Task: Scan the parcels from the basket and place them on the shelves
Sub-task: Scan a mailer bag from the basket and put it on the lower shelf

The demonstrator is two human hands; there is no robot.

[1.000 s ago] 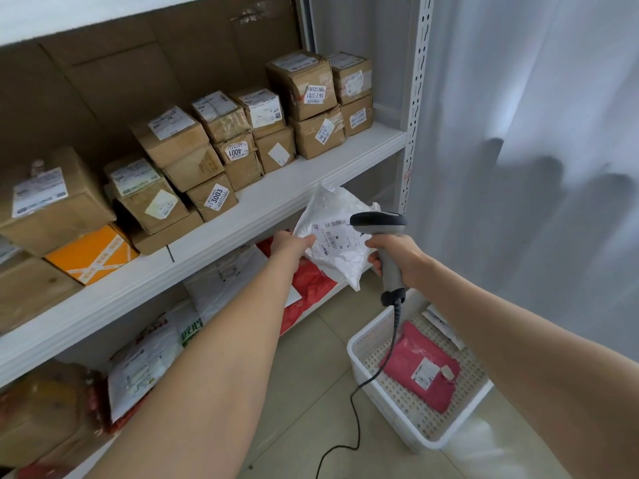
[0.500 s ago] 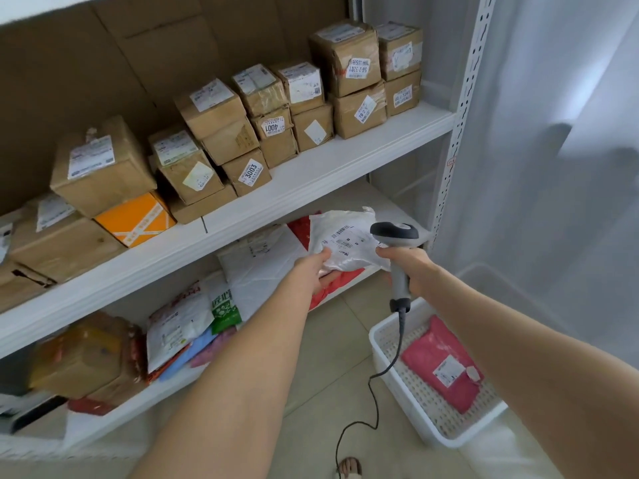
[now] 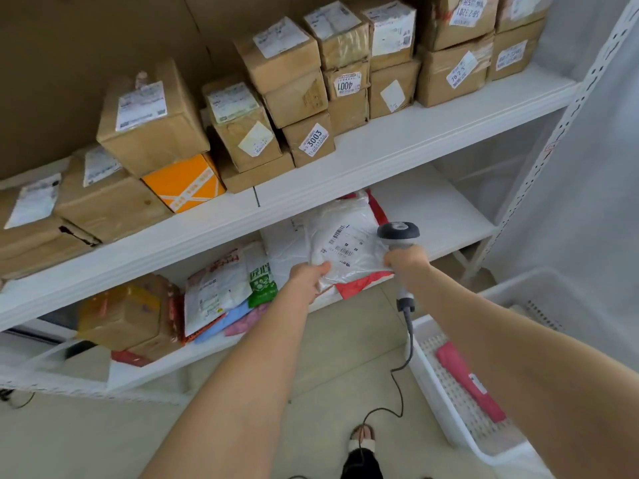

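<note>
My left hand (image 3: 307, 274) pinches the near edge of a white plastic parcel (image 3: 345, 243) with a barcode label. The parcel lies over a red parcel (image 3: 359, 285) at the front of the lower shelf (image 3: 435, 216). My right hand (image 3: 408, 262) grips a grey barcode scanner (image 3: 397, 233), its head right beside the white parcel's right edge. The scanner's cable (image 3: 404, 357) hangs down to the floor. A white basket (image 3: 435, 382) stands on the floor at the right with a pink parcel (image 3: 466, 382) inside.
The upper shelf (image 3: 397, 143) carries several brown cardboard boxes (image 3: 276, 60) and an orange box (image 3: 183, 183), with bare board at its front. More soft parcels (image 3: 221, 288) and a yellow-brown package (image 3: 124, 312) fill the lower shelf's left. A white curtain (image 3: 594, 188) hangs at the right. My foot (image 3: 361, 440) is below.
Both hands moved down from in front of the upper shelf to the lower shelf. The white parcel went from held up in the air to lying on the red parcel.
</note>
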